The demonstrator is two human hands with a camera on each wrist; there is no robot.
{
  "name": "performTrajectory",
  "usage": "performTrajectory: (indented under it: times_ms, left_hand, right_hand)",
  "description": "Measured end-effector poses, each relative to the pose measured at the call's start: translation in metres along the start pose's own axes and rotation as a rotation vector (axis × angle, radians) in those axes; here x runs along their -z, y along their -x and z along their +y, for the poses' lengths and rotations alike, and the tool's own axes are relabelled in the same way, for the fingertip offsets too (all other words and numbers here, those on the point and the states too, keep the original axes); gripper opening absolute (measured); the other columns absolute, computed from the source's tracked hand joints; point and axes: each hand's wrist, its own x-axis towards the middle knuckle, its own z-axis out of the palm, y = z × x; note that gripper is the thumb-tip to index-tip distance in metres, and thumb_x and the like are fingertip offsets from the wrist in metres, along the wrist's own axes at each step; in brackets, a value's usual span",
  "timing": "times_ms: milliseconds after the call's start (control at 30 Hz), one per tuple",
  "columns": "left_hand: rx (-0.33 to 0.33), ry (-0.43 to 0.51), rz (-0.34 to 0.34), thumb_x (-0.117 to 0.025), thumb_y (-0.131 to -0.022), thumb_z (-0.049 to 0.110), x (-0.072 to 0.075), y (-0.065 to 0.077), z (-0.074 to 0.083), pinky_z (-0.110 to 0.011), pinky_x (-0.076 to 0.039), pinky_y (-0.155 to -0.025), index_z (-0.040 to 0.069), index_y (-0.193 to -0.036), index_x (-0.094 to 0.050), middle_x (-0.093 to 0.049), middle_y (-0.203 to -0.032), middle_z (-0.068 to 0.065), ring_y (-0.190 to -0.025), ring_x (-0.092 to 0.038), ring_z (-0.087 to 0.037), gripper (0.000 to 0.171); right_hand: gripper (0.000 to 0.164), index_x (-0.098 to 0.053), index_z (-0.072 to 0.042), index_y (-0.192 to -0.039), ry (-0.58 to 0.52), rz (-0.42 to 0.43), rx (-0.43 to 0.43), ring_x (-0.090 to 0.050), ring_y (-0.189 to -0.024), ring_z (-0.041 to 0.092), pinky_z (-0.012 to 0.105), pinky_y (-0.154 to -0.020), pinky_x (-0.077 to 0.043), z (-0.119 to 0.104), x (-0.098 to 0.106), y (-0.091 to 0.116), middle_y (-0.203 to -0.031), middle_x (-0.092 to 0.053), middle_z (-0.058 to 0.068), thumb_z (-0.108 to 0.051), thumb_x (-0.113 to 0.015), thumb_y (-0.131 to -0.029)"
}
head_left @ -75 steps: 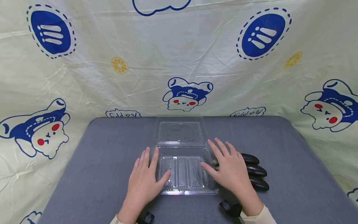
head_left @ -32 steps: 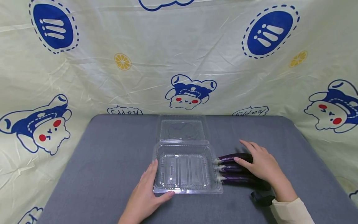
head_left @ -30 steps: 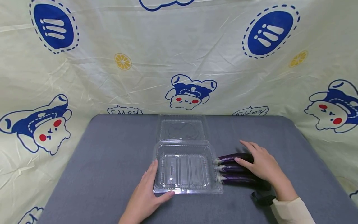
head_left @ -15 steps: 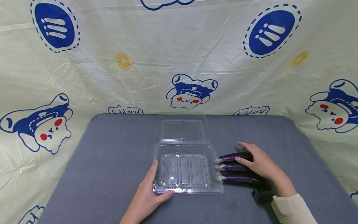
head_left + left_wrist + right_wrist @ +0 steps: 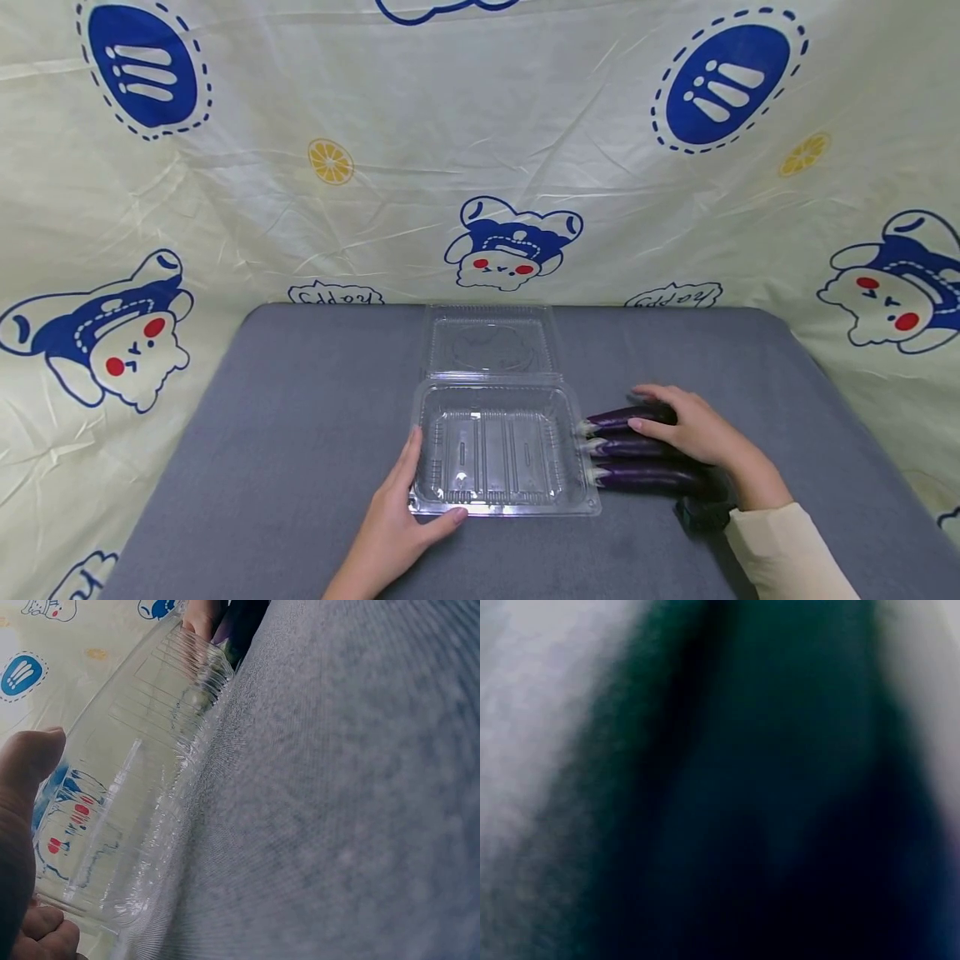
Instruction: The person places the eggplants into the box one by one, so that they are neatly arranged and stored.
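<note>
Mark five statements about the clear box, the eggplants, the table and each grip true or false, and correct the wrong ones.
1. Three eggplants lie to the right of the clear box. True.
2. The box is closed. False; its lid lies open on the far side.
3. The left grip is at the box's near left corner. True.
4. The right grip is inside the box. False; it straddles the farthest eggplant.
5. The table is grey. True.

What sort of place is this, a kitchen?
Probably a staged tabletop rather than a kitchen, though I can't be certain: a cartoon-print sheet hangs behind a grey table, where an open clear box and three eggplants lie.
</note>
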Motion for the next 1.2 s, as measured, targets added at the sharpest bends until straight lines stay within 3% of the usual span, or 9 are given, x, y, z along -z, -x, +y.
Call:
performTrajectory:
  times_ms: [200, 467, 800, 1000, 1200]
  left_hand:
    - [0.022, 0.04, -0.005, -0.086, -0.072, 0.048, 0.0, 0.0, -0.001, -0.049, -0.03, -0.118, 0.023, -0.16, -0.017, -0.023, -0.165, -0.003, -0.149, -0.028, -0.02, 0.114]
    - [0.034, 0.06, -0.018, -0.086, -0.072, 0.047, -0.001, 0.0, -0.001, -0.048, -0.029, -0.119, 0.025, -0.16, -0.017, -0.021, -0.165, 0.001, -0.149, -0.025, -0.015, 0.114]
    - [0.011, 0.036, 0.008, -0.086, -0.072, 0.048, -0.001, 0.0, -0.002, -0.05, -0.03, -0.117, 0.024, -0.16, -0.018, -0.025, -0.164, -0.005, -0.148, -0.03, -0.023, 0.114]
    - [0.009, 0.035, 0.006, -0.086, -0.073, 0.047, -0.001, 0.0, -0.002, -0.05, -0.031, -0.118, 0.023, -0.16, -0.019, -0.025, -0.165, -0.004, -0.148, -0.03, -0.021, 0.113]
    - [0.006, 0.047, 0.006, -0.085, -0.073, 0.047, -0.001, 0.0, -0.003, -0.052, -0.032, -0.117, 0.024, -0.16, -0.019, -0.025, -0.165, -0.003, -0.148, -0.03, -0.02, 0.112]
  right_hand:
    - [0.047, -0.063, -0.016, -0.134, 0.008, -0.017, 0.007, -0.048, -0.124, 0.047, 0.068, -0.097, -0.039, 0.0, 0.0, -0.002, -0.132, -0.059, 0.019, -0.043, -0.063, -0.096]
    - [0.047, -0.064, -0.014, -0.132, -0.038, -0.031, 0.036, -0.057, -0.115, 0.036, 0.058, -0.093, -0.047, 0.003, -0.002, -0.006, -0.119, -0.063, 0.01, -0.041, -0.067, -0.093]
    - [0.046, -0.064, -0.014, -0.132, -0.023, -0.056, 0.04, -0.053, -0.12, 0.041, 0.063, -0.095, -0.044, 0.001, -0.001, -0.009, -0.124, -0.062, 0.014, -0.041, -0.065, -0.095]
    - [0.046, -0.062, -0.013, -0.133, 0.021, -0.025, 0.007, -0.049, -0.119, 0.042, 0.065, -0.096, -0.04, 0.001, -0.006, -0.013, -0.124, -0.06, 0.016, -0.042, -0.06, -0.097]
    - [0.041, -0.063, -0.01, -0.129, 0.003, 0.043, 0.033, -0.053, -0.117, 0.04, 0.062, -0.096, -0.042, 0.003, -0.009, -0.013, -0.121, -0.059, 0.017, -0.036, -0.062, -0.097]
